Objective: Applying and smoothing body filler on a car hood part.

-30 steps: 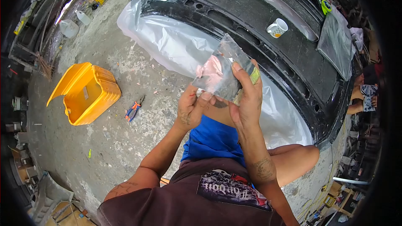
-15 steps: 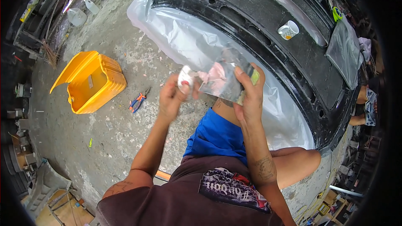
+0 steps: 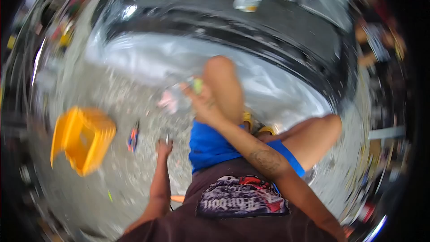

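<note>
Right of our landmark, the cut-open yellow plastic container (image 3: 101,130), our right hand (image 3: 204,102) pinches a clear plastic sheet bearing a soft-looking pink smear (image 3: 168,102). Our left hand (image 3: 164,147) hangs lower, closer to the container, past the orange-and-blue-handled pliers (image 3: 133,140); blur keeps us from telling whether it grips the small pale object (image 3: 167,138) there. Because we hold the sheet from one side only, it could sag, smearing pink onto the gritty concrete floor (image 3: 130,188) right of the container.
</note>
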`<move>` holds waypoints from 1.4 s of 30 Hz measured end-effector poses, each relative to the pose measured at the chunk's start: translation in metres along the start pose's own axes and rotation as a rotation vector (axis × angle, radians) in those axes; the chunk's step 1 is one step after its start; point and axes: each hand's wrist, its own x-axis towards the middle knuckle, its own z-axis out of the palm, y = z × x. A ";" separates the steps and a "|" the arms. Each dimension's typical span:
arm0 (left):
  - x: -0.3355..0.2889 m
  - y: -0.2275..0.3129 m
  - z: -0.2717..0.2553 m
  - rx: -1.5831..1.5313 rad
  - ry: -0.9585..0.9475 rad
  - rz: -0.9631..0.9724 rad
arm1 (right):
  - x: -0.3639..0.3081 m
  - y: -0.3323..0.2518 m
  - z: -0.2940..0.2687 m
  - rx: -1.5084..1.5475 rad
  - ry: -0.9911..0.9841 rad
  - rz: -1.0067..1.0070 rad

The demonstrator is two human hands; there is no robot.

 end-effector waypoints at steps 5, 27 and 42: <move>0.001 0.027 -0.028 -0.204 0.081 0.123 | -0.015 -0.036 -0.033 0.139 0.136 -0.168; -0.111 0.500 -0.260 -0.419 0.157 1.524 | -0.473 0.029 -0.354 0.074 1.930 -0.134; -0.131 0.464 -0.111 -0.287 -0.357 1.303 | -0.524 0.305 -0.280 -0.418 1.025 0.736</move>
